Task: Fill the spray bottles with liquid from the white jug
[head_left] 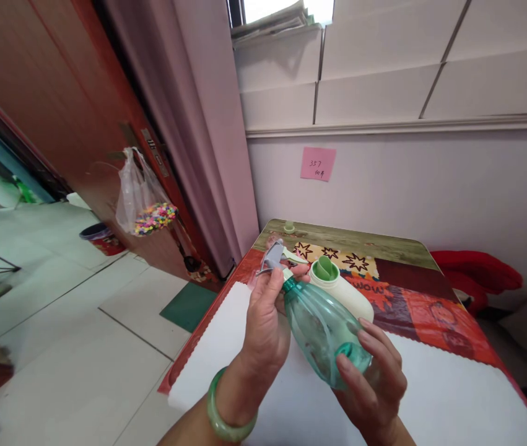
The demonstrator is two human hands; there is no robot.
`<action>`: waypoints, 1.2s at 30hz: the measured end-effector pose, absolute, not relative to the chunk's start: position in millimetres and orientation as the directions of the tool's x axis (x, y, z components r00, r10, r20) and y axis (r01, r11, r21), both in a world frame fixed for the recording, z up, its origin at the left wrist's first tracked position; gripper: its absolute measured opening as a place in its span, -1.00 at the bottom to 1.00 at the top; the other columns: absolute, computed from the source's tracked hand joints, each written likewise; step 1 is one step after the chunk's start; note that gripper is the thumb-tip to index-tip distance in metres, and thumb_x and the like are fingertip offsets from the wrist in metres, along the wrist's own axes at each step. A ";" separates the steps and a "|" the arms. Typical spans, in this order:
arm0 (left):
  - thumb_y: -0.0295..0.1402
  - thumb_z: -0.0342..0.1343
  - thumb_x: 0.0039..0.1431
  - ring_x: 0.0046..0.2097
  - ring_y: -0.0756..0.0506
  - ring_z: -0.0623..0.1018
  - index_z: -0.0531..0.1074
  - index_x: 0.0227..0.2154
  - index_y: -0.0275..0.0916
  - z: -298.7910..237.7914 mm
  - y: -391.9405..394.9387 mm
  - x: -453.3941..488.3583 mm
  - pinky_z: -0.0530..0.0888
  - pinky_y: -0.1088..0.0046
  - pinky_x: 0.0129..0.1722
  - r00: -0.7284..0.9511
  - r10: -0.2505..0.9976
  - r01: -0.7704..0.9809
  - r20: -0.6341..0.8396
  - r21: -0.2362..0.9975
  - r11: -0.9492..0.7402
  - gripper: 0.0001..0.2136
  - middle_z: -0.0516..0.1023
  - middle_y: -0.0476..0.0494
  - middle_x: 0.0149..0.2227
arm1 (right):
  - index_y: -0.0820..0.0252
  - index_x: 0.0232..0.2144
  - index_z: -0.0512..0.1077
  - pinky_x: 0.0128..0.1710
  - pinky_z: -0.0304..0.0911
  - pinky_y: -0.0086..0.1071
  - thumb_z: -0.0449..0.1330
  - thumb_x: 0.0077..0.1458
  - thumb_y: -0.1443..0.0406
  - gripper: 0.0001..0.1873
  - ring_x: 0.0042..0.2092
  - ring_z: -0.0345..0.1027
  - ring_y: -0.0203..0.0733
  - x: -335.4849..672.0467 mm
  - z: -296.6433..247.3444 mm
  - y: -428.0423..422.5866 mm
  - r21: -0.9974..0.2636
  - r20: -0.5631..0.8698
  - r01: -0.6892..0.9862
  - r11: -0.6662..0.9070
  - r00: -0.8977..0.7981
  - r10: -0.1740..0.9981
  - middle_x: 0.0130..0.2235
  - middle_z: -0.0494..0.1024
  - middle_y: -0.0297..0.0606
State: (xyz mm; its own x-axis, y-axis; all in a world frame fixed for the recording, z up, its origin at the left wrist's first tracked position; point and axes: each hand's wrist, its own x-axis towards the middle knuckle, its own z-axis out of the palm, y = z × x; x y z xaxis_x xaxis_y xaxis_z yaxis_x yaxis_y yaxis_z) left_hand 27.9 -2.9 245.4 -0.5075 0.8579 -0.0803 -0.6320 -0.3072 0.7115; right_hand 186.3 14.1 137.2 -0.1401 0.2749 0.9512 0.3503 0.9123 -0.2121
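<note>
Tilted above the table, a clear green spray bottle (321,328) is held between both hands. My left hand (267,310) is closed around its neck, just below the grey and white trigger head (273,255). Around the bottle's wide base curl the fingers of my right hand (377,378). Behind the spray bottle stands a cream-white bottle (349,296) with a green spout (325,268) in its open mouth. A small pale green cap (289,227) lies at the table's far left corner. Whether the spray bottle contains liquid I cannot tell.
The table (393,244) has a patterned red cover and a white sheet (453,384) in front. A pink note (317,163) is stuck to the wall behind. To the left, a plastic bag of colourful pieces (154,217) hangs from the door (72,80). Red fabric (481,272) lies beyond the right edge.
</note>
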 end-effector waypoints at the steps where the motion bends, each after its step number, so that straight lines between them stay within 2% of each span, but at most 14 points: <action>1: -0.11 0.40 0.15 0.00 -0.31 0.70 0.67 -0.25 -0.23 245.1 -2.7 27.5 0.58 0.15 0.06 -0.502 0.862 -0.635 -0.071 0.707 -0.312 -0.72 0.75 -0.26 -0.12 | -0.28 0.12 0.47 0.11 0.55 0.20 0.41 -0.04 0.57 -0.21 0.28 0.37 0.19 185.1 137.1 12.9 -0.240 0.946 0.346 0.907 -0.127 0.299 0.38 0.28 -0.34; 4: -0.09 0.43 0.12 0.02 -0.33 0.69 0.66 -0.31 -0.21 244.9 -3.0 25.5 0.56 0.11 0.11 -0.445 0.895 -0.641 -0.011 0.703 -0.310 -0.72 0.76 -0.24 -0.15 | -0.19 0.31 0.35 0.12 0.51 0.22 0.54 -0.04 0.31 -0.10 0.22 0.41 0.25 179.6 137.5 8.3 -0.434 0.885 0.330 0.838 -0.016 0.465 0.31 0.38 -0.13; 6: -0.08 0.42 0.13 0.06 -0.35 0.68 0.66 -0.27 -0.22 244.6 -3.4 23.2 0.53 0.09 0.15 -0.391 0.919 -0.637 0.045 0.707 -0.306 -0.70 0.76 -0.25 -0.14 | -0.04 0.34 0.32 0.08 0.52 0.17 0.58 -0.11 0.08 -0.01 0.18 0.45 0.29 176.3 140.0 4.7 -0.657 0.749 0.191 0.729 0.060 0.660 0.24 0.47 -0.03; 8: -0.08 0.41 0.15 0.06 -0.36 0.68 0.67 -0.21 -0.25 243.2 -3.1 20.2 0.51 0.07 0.17 -0.350 0.932 -0.637 0.100 0.704 -0.314 -0.67 0.76 -0.27 -0.16 | 0.07 0.31 0.36 0.00 0.56 0.05 0.55 -0.12 -0.06 0.00 0.12 0.50 0.27 174.7 145.5 0.6 -0.858 0.507 -0.090 0.505 0.005 0.862 0.17 0.54 0.00; 10: -0.08 0.40 0.16 0.04 -0.37 0.68 0.67 -0.18 -0.27 240.3 -1.6 16.9 0.49 0.05 0.18 -0.328 0.934 -0.642 0.139 0.693 -0.328 -0.66 0.75 -0.26 -0.19 | 0.11 0.25 0.42 -0.14 0.59 -0.08 0.52 -0.10 -0.12 -0.06 0.03 0.57 0.21 175.0 154.0 -4.2 -0.930 0.220 -0.339 0.145 -0.197 0.955 0.11 0.61 0.00; 12: -0.09 0.38 0.18 0.03 -0.36 0.68 0.67 -0.19 -0.26 237.1 0.5 14.0 0.48 0.04 0.19 -0.318 0.933 -0.649 0.171 0.678 -0.345 -0.68 0.73 -0.23 -0.22 | 0.13 0.18 0.49 -0.33 0.58 -0.20 0.51 -0.12 -0.17 -0.10 -0.08 0.62 0.15 176.1 164.3 -9.2 -0.869 -0.011 -0.447 -0.211 -0.409 0.912 0.03 0.66 0.01; 14: -0.11 0.36 0.21 0.01 -0.33 0.67 0.65 -0.21 -0.24 234.8 2.1 11.9 0.46 0.05 0.21 -0.297 0.935 -0.670 0.194 0.655 -0.349 -0.72 0.70 -0.19 -0.23 | 0.15 0.13 0.53 -0.47 0.52 -0.32 0.47 -0.09 -0.23 -0.12 -0.17 0.64 0.09 176.8 174.3 -13.1 -0.745 -0.170 -0.468 -0.475 -0.555 0.814 -0.02 0.68 0.01; 19: -0.12 0.37 0.20 -0.05 -0.25 0.65 0.62 -0.26 -0.21 236.4 1.5 11.6 0.46 0.11 0.20 -0.244 0.949 -0.732 0.199 0.604 -0.315 -0.75 0.60 -0.08 -0.34 | 0.26 0.00 0.59 -0.54 0.47 -0.49 0.32 -0.01 -0.35 -0.13 -0.37 0.64 -0.13 173.6 187.5 -10.2 -0.472 -0.279 -0.370 -0.800 -0.799 0.533 -0.19 0.72 0.01; 22: -0.13 0.32 0.25 -0.07 -0.24 0.64 0.63 -0.27 -0.23 236.9 1.1 12.2 0.47 0.15 0.17 -0.301 0.931 -0.672 0.206 0.647 -0.360 -0.76 0.61 -0.12 -0.33 | 0.34 0.01 0.57 -0.63 0.40 -0.51 0.22 0.02 -0.42 -0.03 -0.44 0.60 -0.17 169.3 186.4 -5.1 -0.454 -0.287 -0.303 -0.838 -0.841 0.459 -0.19 0.71 0.07; 25: -0.21 0.24 0.34 -0.05 -0.23 0.64 0.64 -0.26 -0.23 235.0 2.2 11.5 0.49 0.18 0.13 -0.370 0.898 -0.565 0.239 0.709 -0.422 -0.80 0.65 -0.18 -0.28 | 0.19 0.16 0.47 -0.64 0.43 -0.45 0.22 -0.01 -0.43 0.00 -0.36 0.63 -0.08 165.4 179.9 -4.8 -0.560 -0.277 -0.393 -0.729 -0.741 0.612 -0.09 0.69 0.04; 27: -0.25 0.23 0.34 -0.05 -0.22 0.64 0.64 -0.26 -0.22 234.4 3.0 11.5 0.49 0.20 0.11 -0.394 0.884 -0.522 0.253 0.729 -0.442 -0.83 0.67 -0.19 -0.27 | 0.07 0.23 0.40 -0.58 0.50 -0.37 0.38 -0.14 -0.37 0.04 -0.27 0.64 -0.01 163.8 173.5 -7.0 -0.667 -0.221 -0.444 -0.598 -0.648 0.729 -0.05 0.68 -0.02; 30: -0.24 0.28 0.31 -0.06 -0.22 0.65 0.64 -0.23 -0.21 237.1 2.9 13.2 0.51 0.19 0.09 -0.405 0.880 -0.506 0.246 0.742 -0.440 -0.85 0.68 -0.18 -0.27 | 0.05 0.26 0.35 -0.46 0.57 -0.24 0.58 -0.32 -0.20 0.14 -0.17 0.62 0.09 162.7 164.4 -9.9 -0.792 -0.135 -0.435 -0.430 -0.562 0.816 -0.01 0.64 -0.05; 33: -0.20 0.28 0.30 -0.04 -0.22 0.65 0.65 -0.17 -0.22 243.1 1.2 14.3 0.50 0.20 0.09 -0.404 0.886 -0.476 0.227 0.775 -0.415 -0.80 0.70 -0.22 -0.19 | 0.06 0.28 0.32 -0.35 0.60 -0.12 0.58 -0.26 -0.12 0.11 -0.03 0.57 0.19 162.6 159.5 -9.6 -0.856 -0.117 -0.398 -0.330 -0.472 0.874 0.09 0.59 0.00; 36: -0.19 0.34 0.25 -0.05 -0.20 0.65 0.65 -0.15 -0.23 247.6 -0.5 11.4 0.51 0.25 0.06 -0.411 0.888 -0.443 0.206 0.807 -0.392 -0.77 0.71 -0.23 -0.14 | 0.05 0.31 0.28 -0.12 0.60 -0.03 0.56 -0.20 -0.07 0.09 0.11 0.52 0.23 164.3 158.5 -7.9 -0.932 -0.040 -0.324 -0.160 -0.346 0.937 0.18 0.55 0.00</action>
State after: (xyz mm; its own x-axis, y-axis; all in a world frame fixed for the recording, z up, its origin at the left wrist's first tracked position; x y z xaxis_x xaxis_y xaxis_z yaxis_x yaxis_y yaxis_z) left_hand 11.4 -0.5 247.6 -0.4109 0.8881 0.2060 -0.4426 -0.3919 0.8065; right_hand 164.3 -7.9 158.5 -0.3461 0.9373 -0.0402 -0.3240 -0.1596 -0.9325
